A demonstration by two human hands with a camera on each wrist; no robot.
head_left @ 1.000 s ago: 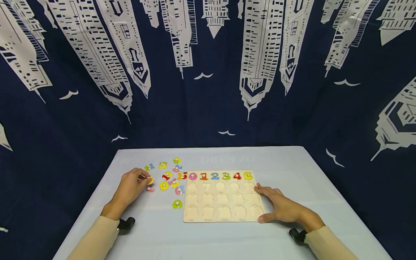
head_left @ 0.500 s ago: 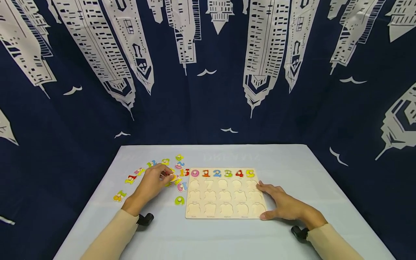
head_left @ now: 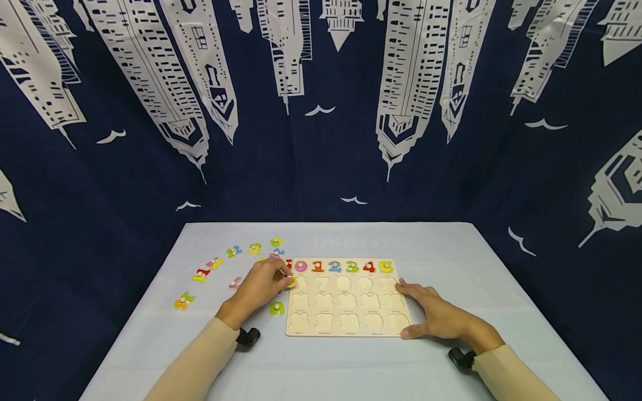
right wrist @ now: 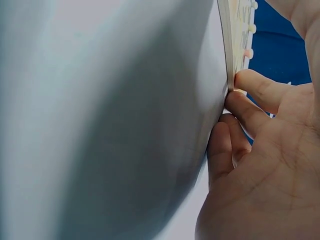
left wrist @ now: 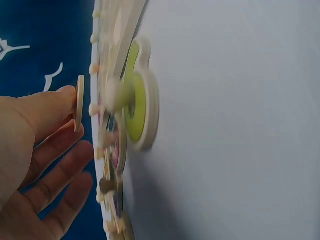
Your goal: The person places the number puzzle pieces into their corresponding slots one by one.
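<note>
My left hand [head_left: 261,287] pinches a small yellow puzzle piece [head_left: 292,282] at the board's left edge, by the first hollow of the second row. In the left wrist view the piece [left wrist: 79,102] is edge-on at the fingertips, apart from the table; its number cannot be read. The wooden number board [head_left: 333,306] lies flat, with coloured numbers 0 to 5 filling its top row and bare hollows below. My right hand [head_left: 436,314] rests along the board's right edge, thumb near the lower corner. In the right wrist view its fingers [right wrist: 250,112] touch the board's edge.
A green piece shaped like a 9 [head_left: 276,308] lies left of the board. Several knobbed number pieces, among them a blue-and-green 12 [head_left: 233,252], are scattered further left on the white table [head_left: 321,367]. A dark blue printed cloth [head_left: 286,167] hangs behind.
My left hand has moved right with the yellow piece, from among the loose pieces to the board's left edge. My right hand stays at the board's right edge.
</note>
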